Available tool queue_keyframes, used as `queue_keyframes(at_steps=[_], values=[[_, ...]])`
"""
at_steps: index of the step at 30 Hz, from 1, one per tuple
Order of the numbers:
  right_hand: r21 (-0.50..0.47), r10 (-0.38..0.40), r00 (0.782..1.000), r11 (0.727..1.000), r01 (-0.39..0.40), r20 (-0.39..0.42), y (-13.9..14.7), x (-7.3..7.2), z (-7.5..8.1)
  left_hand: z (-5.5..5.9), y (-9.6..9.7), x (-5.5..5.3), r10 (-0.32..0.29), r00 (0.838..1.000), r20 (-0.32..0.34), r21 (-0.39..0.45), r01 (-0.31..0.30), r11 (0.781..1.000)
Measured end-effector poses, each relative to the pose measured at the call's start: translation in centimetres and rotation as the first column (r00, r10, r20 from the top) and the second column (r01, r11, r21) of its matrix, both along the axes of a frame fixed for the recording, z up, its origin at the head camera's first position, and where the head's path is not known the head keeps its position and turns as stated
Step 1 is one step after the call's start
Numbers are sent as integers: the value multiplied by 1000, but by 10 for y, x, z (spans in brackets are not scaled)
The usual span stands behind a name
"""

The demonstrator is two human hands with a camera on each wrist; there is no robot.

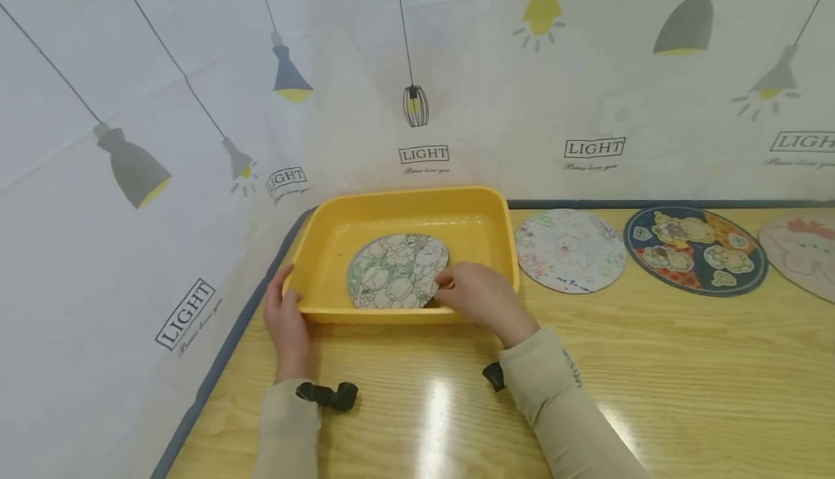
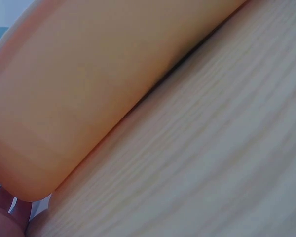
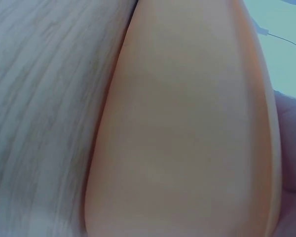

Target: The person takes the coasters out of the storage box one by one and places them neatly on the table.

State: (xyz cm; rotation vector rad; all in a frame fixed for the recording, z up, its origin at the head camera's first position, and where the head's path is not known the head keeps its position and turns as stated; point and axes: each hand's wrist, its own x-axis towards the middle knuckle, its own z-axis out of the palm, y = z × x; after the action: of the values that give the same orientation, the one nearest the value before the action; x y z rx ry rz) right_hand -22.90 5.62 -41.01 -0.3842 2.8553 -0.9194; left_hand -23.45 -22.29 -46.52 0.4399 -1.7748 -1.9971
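A yellow plastic tray (image 1: 401, 314) stands on the wooden table against the back left corner. My left hand (image 1: 287, 319) grips its front left corner, thumb over the rim and fingers along the outside. Inside lies a round mat (image 1: 385, 269) printed with line-drawn flowers and a rabbit, partly coloured green. At the mat's right edge, my right hand (image 1: 483, 294) reaches over the front rim and pinches it between thumb and fingers. Both wrist views are mostly filled by the tray's outer wall (image 2: 89, 89), with the right hand (image 3: 293, 148) showing beyond the rim in one.
Three more round mats lie in a row right of the tray: a pale one with coloured doodles (image 1: 570, 251), a dark blue one with bears (image 1: 694, 251) and a pink one (image 1: 805, 254), cut off by the frame. A lamp-printed cloth (image 1: 483, 88) hangs behind and on the left.
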Motion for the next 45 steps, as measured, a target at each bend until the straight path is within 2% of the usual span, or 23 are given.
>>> queue_keyframes(at_steps=[7,15,20,24,33,40,45], values=[[-86,-107,981,992,93,-164,0,-2,-8,-1,-1,-1,-14,1000,-1,11,14,1000],[-92,-128,971,989,112,-201,0,-1,-9,13,6,7,-16,1000,13,1,16,1000],[-96,-124,965,990,104,-230,0,-1,-10,18,8,9,-12,1000,18,-9,12,1000],[-53,-116,969,993,107,-217,-1,-2,-10,15,5,7,-9,1000,22,-15,10,1000],[46,-87,990,995,93,-115,-4,-2,-6,1,-2,1,-5,1000,27,-29,6,1000],[67,-64,997,996,67,-46,-3,-2,-5,12,4,7,-19,999,30,-13,19,1000],[42,-48,996,998,52,-72,-1,-1,-5,18,9,10,-25,999,26,-13,25,1000]])
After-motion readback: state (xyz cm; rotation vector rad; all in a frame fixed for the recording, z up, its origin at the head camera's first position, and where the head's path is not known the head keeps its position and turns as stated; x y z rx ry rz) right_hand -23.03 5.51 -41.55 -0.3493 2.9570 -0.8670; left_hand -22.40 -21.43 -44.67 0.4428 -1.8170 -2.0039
